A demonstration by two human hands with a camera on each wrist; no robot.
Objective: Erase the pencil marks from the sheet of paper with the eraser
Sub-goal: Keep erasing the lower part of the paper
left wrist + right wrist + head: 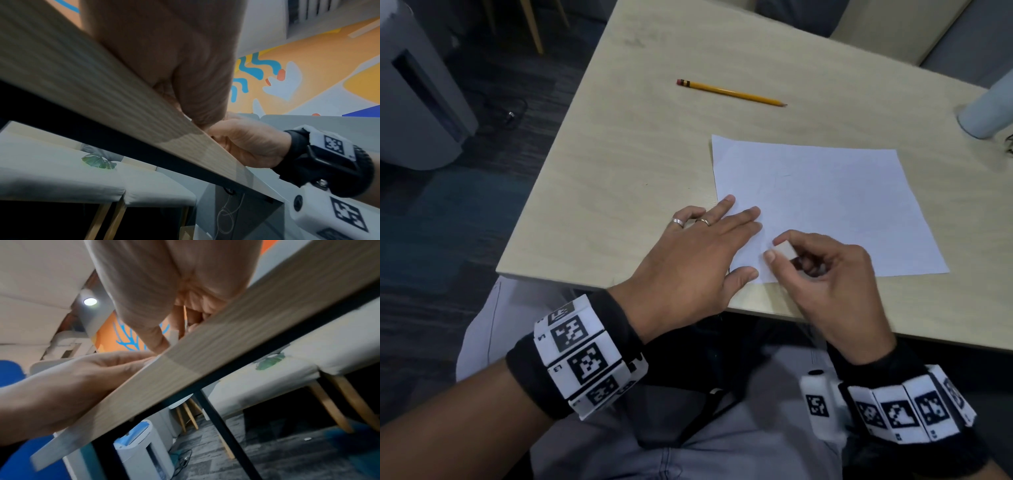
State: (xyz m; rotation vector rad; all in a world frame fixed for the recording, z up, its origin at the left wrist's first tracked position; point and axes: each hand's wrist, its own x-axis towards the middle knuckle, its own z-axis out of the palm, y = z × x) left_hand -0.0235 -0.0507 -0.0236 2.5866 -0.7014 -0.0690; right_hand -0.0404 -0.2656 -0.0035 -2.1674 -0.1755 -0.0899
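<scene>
A white sheet of paper [825, 205] lies on the light wooden table [637, 144], with only faint pencil traces near its middle. My left hand [709, 246] lies flat with straight fingers on the sheet's near left corner. My right hand [822, 270] pinches a small white eraser [784, 248] between thumb and forefinger, low over the paper's near edge. In the left wrist view the left hand [174, 65] rests on the table edge and the right hand [246, 142] shows beyond. In the right wrist view the right hand [174, 288] is above the edge and the left hand [82, 374] to the left.
A yellow pencil [731, 92] lies on the table beyond the paper. A pale cylindrical container [986, 109] stands at the far right edge. A white floor appliance [417, 96] stands left of the table, above dark carpet. My lap is under the near table edge [859, 325].
</scene>
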